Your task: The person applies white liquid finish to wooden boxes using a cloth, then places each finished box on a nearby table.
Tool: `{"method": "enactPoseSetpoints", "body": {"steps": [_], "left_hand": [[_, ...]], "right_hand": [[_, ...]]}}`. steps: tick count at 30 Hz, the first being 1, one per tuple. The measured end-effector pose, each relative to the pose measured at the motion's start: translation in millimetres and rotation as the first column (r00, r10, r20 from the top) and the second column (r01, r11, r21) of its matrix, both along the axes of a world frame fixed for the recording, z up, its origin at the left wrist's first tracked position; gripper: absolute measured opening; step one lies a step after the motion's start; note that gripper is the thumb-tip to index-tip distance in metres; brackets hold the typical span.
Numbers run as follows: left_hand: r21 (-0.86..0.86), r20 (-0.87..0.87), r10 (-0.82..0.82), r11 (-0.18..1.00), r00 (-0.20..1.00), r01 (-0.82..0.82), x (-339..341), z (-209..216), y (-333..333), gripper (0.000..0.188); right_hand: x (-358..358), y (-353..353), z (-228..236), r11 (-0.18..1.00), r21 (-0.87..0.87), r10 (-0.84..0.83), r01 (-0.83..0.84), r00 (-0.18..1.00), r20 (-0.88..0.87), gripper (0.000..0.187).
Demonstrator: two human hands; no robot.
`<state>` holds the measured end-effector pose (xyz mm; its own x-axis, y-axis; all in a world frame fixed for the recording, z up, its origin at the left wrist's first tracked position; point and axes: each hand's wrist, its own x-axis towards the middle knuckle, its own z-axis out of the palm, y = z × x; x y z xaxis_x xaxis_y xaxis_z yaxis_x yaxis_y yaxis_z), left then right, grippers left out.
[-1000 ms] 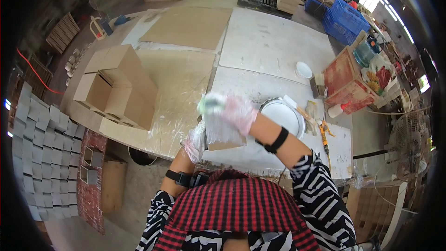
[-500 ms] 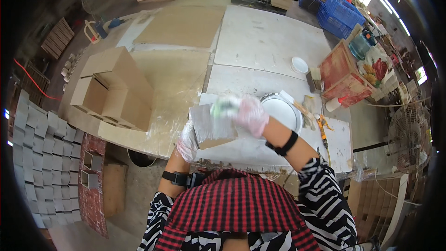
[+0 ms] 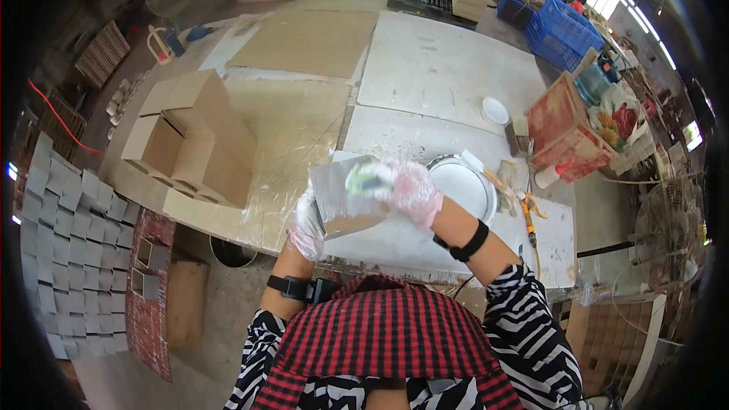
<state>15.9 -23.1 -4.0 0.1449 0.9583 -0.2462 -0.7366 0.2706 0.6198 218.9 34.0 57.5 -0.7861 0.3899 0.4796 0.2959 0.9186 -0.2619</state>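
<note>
My left hand [image 3: 307, 229], in a whitish smeared glove, is closed on the left edge of a cardboard piece [image 3: 334, 196]. Wet grey-white coating covers much of its upper face, while bare brown shows along the near edge. A green sponge [image 3: 364, 181] is gripped in my right hand [image 3: 412, 191], whose pinkish glove is streaked with white. The sponge lies against the coated face near its far right part. Just right of that hand stands a round bucket of white paint [image 3: 460, 188], partly covered by my wrist. A flat brush [image 3: 472, 161] rests across the bucket's rim.
Folded cardboard boxes [image 3: 199, 140] stand on the table's left. To the right are an orange-handled tool [image 3: 529, 212], a white bowl [image 3: 495, 111] and a red wooden crate [image 3: 566, 125]. Grey-coated pieces [image 3: 72, 258] fill a rack at lower left. A fan [image 3: 661, 220] stands far right.
My right hand and the sponge have shifted slightly over the cardboard piece, which is now tilted a little differently. The left hand keeps its hold. The whole view has shifted slightly.
</note>
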Motion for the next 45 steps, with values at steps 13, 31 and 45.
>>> {"method": "enactPoseSetpoints", "body": {"steps": [13,31,45], "left_hand": [[0.129,-0.051,-0.006,0.992,0.999,0.012,-7,-12,12,0.067],[-0.003,0.224,-0.16,0.986,0.961,0.165,4,-14,21,0.066],[-0.002,0.235,-0.045,0.999,0.971,0.047,-1,-27,34,0.06]], "right_hand": [[4,6,-4,0.936,0.342,0.074,-0.084,0.996,0.041,0.031],[-16,-42,-11,0.995,-0.039,0.101,-0.094,0.965,0.244,0.027],[-17,-52,-7,0.972,-0.141,0.222,-0.189,0.934,0.28,0.035]]}}
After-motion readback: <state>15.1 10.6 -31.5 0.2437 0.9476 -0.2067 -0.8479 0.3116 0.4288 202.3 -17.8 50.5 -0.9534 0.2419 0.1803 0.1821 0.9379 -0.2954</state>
